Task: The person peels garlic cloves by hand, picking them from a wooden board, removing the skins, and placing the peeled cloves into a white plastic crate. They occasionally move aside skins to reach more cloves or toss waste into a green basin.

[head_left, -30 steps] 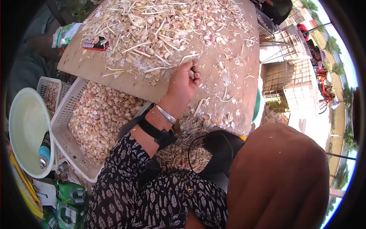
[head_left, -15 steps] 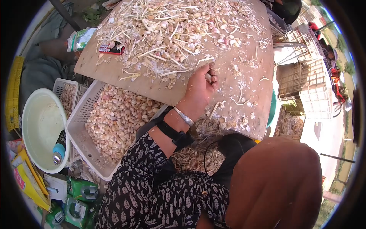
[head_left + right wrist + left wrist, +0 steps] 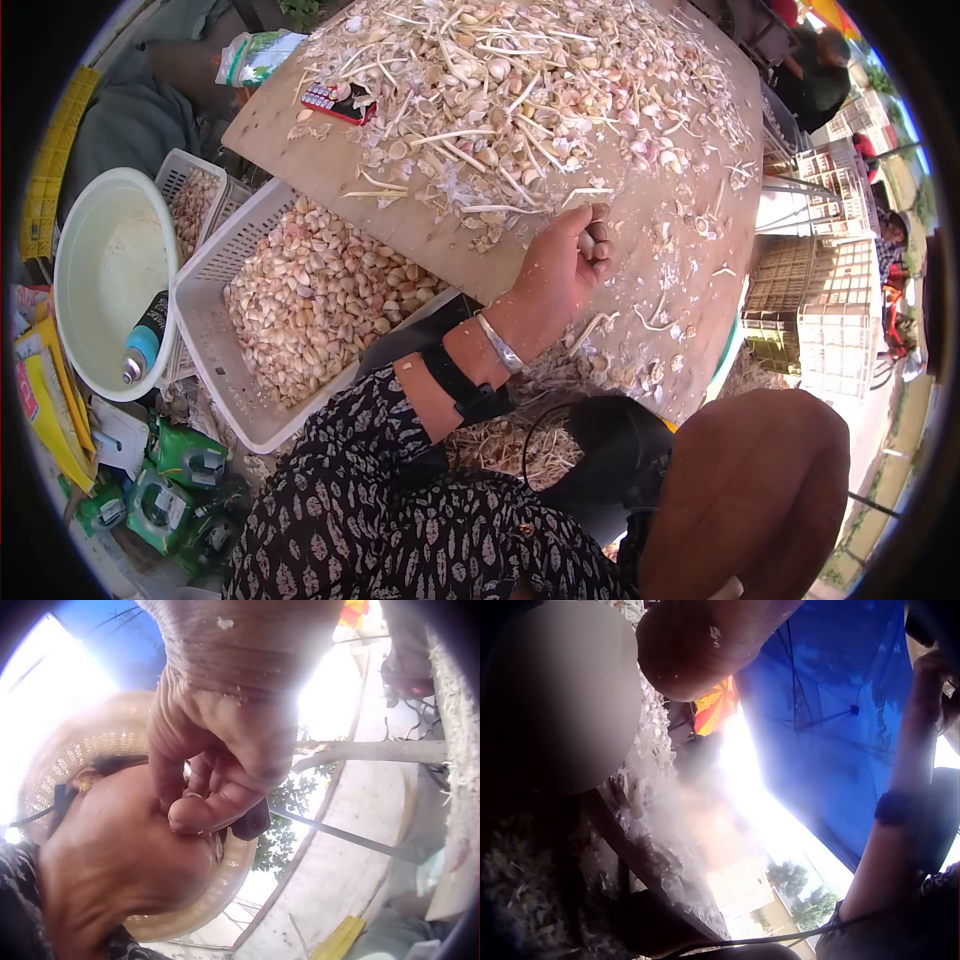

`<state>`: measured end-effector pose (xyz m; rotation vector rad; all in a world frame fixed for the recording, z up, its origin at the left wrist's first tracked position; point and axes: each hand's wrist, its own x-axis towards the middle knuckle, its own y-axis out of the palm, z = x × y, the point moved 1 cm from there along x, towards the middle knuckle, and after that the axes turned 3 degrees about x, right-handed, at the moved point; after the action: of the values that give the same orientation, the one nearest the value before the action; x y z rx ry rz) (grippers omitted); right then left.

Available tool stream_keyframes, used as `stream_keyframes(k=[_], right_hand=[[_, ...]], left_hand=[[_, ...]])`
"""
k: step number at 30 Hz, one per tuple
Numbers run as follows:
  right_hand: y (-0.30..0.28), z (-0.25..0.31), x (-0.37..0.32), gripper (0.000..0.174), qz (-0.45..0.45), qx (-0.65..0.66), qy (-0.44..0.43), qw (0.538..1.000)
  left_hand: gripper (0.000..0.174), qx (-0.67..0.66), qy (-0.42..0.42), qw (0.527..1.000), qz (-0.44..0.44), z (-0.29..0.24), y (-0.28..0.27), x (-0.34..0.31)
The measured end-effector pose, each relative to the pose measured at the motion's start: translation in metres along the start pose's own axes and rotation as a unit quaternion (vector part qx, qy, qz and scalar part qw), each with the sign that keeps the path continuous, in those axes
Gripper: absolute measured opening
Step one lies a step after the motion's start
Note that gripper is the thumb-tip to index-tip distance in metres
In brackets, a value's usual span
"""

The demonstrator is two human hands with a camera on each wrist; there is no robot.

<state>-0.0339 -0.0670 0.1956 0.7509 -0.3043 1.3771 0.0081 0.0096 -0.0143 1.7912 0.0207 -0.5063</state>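
In the head view, my left hand [image 3: 560,262] is over the wooden board [image 3: 700,300], fingers curled round a pale garlic clove [image 3: 586,243]. A silver bangle and a black strap circle its wrist. Long dry garlic stalks [image 3: 505,209] and skins lie close to the fingertips. My right hand [image 3: 750,480] looms large and near the head camera. Raised to my face in the right wrist view, it has its fingers [image 3: 214,810] curled, with no held thing showing; a small dark device [image 3: 253,819] sits just behind them.
Loose garlic [image 3: 560,75] covers the board's far part, near a red phone [image 3: 340,103]. At left are a crate [image 3: 225,250] of cloves, a pale green basin [image 3: 85,250] holding a spray can [image 3: 147,335], and green bottles [image 3: 185,455]. Slatted crates [image 3: 835,310] stand right.
The head view has shifted, so the board and left hand appear farther right. My left hand keeps its hold on the clove. The right hand near the camera has turned, showing a fingertip below.
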Motion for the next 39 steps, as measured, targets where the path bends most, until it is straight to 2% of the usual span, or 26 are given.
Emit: stream_keyframes(k=[1,2,3,4,5,7,8,9,11,13,14,15,17,19,21,22,24,25,27,29,31,32,33,35,39], right_hand=[[-0.008,0.001,-0.005,0.005,0.032,-0.012,0.009,0.999],[-0.018,-0.004,-0.015,0.005,0.027,-0.015,0.010,0.999],[-0.033,-0.012,-0.030,0.013,-0.096,-0.132,0.009,0.987],[-0.044,-0.019,-0.035,0.024,-0.216,-0.243,0.009,0.946],[-0.051,-0.026,-0.039,0.028,-0.364,-0.328,0.108,0.865],[-0.100,-0.044,-0.052,0.024,-0.303,-0.517,0.266,0.755],[-0.131,-0.051,-0.058,0.022,-0.347,-0.591,0.264,0.679],[-0.161,-0.058,-0.062,0.020,-0.386,-0.658,0.260,0.593],[-0.208,-0.077,-0.054,0.025,-0.369,-0.667,0.316,0.564],[-0.243,-0.108,-0.050,0.029,-0.314,-0.719,0.330,0.525],[-0.252,-0.122,-0.049,0.030,-0.274,-0.792,0.283,0.466],[-0.256,-0.122,-0.046,0.030,-0.274,-0.792,0.284,0.467],[-0.260,-0.115,-0.047,0.027,-0.308,-0.738,0.334,0.499],[-0.246,-0.092,-0.060,0.022,-0.416,-0.599,0.326,0.601],[-0.216,-0.073,-0.075,0.020,-0.496,-0.385,0.298,0.719],[-0.201,-0.067,-0.079,0.020,-0.500,-0.389,0.300,0.713],[-0.167,-0.062,-0.088,0.017,-0.537,-0.213,0.234,0.782],[-0.154,-0.059,-0.088,0.017,-0.541,-0.215,0.233,0.779],[-0.130,-0.060,-0.088,0.016,-0.517,-0.268,0.267,0.768],[-0.113,-0.067,-0.089,0.014,-0.509,-0.304,0.277,0.757],[-0.100,-0.079,-0.089,0.011,-0.475,-0.518,0.256,0.664],[-0.099,-0.088,-0.094,0.009,-0.478,-0.557,0.238,0.635],[-0.093,-0.092,-0.090,0.009,-0.428,-0.666,0.183,0.583],[-0.085,-0.096,-0.088,0.009,-0.373,-0.745,0.128,0.538],[-0.065,-0.083,-0.080,0.011,-0.315,-0.771,0.086,0.547]], left_hand=[[0.023,-0.002,-0.004,1.000,0.001,-0.001,0.003,-0.004],[0.026,-0.028,0.012,1.000,0.006,-0.003,0.006,-0.007],[0.029,-0.055,0.028,0.998,0.014,-0.008,0.012,-0.010],[0.037,-0.038,0.025,0.999,-0.015,-0.012,0.014,-0.011],[0.037,-0.041,0.019,0.999,-0.016,-0.015,0.016,-0.013],[0.033,-0.089,0.057,0.994,-0.021,-0.025,0.017,-0.010],[0.025,-0.051,0.063,0.994,-0.068,-0.027,0.012,-0.009],[0.025,-0.053,0.061,0.994,-0.070,-0.030,0.003,-0.004],[0.017,-0.071,0.060,0.990,-0.104,-0.036,-0.012,0.007],[0.015,-0.074,0.064,0.989,-0.108,-0.041,-0.004,0.005],[0.013,-0.079,0.067,0.988,-0.114,-0.043,0.000,0.004],[0.013,-0.078,0.067,0.988,-0.115,-0.044,0.002,0.003],[0.013,-0.020,0.093,0.990,-0.101,-0.046,0.005,0.000],[0.013,-0.002,0.088,0.991,-0.105,-0.045,0.006,0.001],[0.013,0.012,0.077,0.991,-0.110,-0.039,0.007,0.001],[0.014,0.037,0.070,0.991,-0.112,-0.038,0.009,0.001],[0.018,0.107,0.056,0.988,-0.094,-0.032,0.013,-0.001],[0.018,0.107,0.051,0.989,-0.092,-0.031,0.015,0.000],[0.020,0.135,0.042,0.989,0.038,-0.027,0.017,-0.003],[0.016,0.160,0.064,0.985,0.026,-0.017,0.021,-0.005],[0.015,0.126,0.089,0.985,-0.071,-0.007,0.021,-0.003],[0.009,0.109,0.091,0.988,-0.057,-0.005,0.019,-0.004],[0.009,0.111,0.097,0.988,-0.056,-0.004,0.023,-0.003],[0.007,0.096,0.115,0.981,-0.124,0.000,0.024,-0.002],[0.005,0.066,0.101,0.985,-0.123,-0.026,0.022,-0.007]])
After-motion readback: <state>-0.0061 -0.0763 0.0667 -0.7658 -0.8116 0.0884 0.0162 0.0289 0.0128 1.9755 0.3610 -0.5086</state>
